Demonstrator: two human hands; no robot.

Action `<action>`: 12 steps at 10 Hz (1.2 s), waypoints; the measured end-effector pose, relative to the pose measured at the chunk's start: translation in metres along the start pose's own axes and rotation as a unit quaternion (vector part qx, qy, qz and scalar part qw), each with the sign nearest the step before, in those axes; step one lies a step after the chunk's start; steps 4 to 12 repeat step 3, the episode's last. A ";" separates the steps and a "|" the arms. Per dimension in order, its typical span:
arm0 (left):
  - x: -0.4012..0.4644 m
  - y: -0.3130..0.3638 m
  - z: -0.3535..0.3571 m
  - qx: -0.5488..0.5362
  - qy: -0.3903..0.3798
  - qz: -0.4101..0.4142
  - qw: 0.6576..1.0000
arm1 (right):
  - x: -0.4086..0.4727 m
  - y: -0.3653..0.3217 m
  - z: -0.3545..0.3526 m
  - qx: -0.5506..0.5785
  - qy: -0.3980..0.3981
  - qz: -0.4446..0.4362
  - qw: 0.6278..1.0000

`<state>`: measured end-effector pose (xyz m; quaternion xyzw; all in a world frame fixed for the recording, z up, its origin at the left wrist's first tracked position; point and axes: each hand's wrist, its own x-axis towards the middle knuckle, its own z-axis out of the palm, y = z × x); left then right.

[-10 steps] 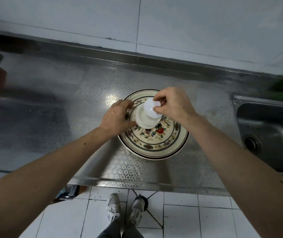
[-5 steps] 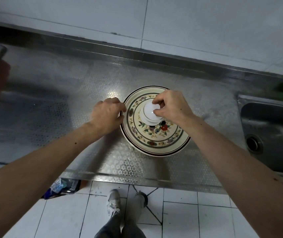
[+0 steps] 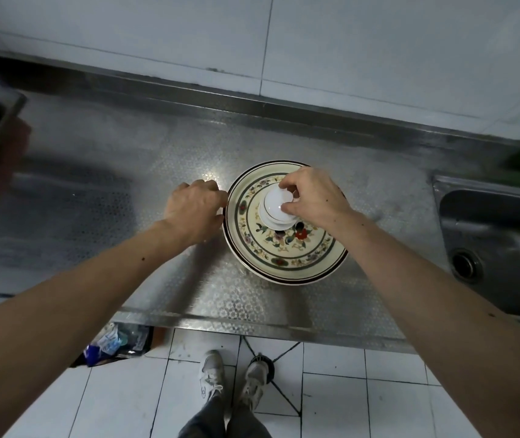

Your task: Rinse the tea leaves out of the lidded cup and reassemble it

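Two hands work at a round flowered plate point(image 3: 287, 248) w/ dark rim, lying on the dimpled steel surface point(image 3: 157, 172). Right hand point(image 3: 312, 197) pinches the white glossy lid point(image 3: 276, 200) by thumb and fingertips; grip is closed on it. Under the grip the lid sits on the white cup point(image 3: 276, 221), approx. in the plate's middle. Left hand point(image 3: 194, 207) is curled, fingers bent, just left of the grip, touching the plate's rim; if it clasps something I cannot tell. Steel sink point(image 3: 499, 241) is well right of the grip.
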<state>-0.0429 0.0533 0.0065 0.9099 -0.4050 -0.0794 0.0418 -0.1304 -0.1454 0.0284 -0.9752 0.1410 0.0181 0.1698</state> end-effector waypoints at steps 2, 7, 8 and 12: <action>-0.002 -0.009 -0.018 0.121 -0.012 0.033 0.992 | -0.015 0.003 -0.019 -0.038 -0.005 0.018 0.999; -0.010 -0.014 -0.026 0.160 -0.014 0.035 0.986 | -0.038 0.013 -0.033 -0.029 -0.009 0.035 0.999; -0.010 -0.014 -0.026 0.160 -0.014 0.035 0.986 | -0.038 0.013 -0.033 -0.029 -0.009 0.035 0.999; -0.010 -0.014 -0.026 0.160 -0.014 0.035 0.986 | -0.038 0.013 -0.033 -0.029 -0.009 0.035 0.999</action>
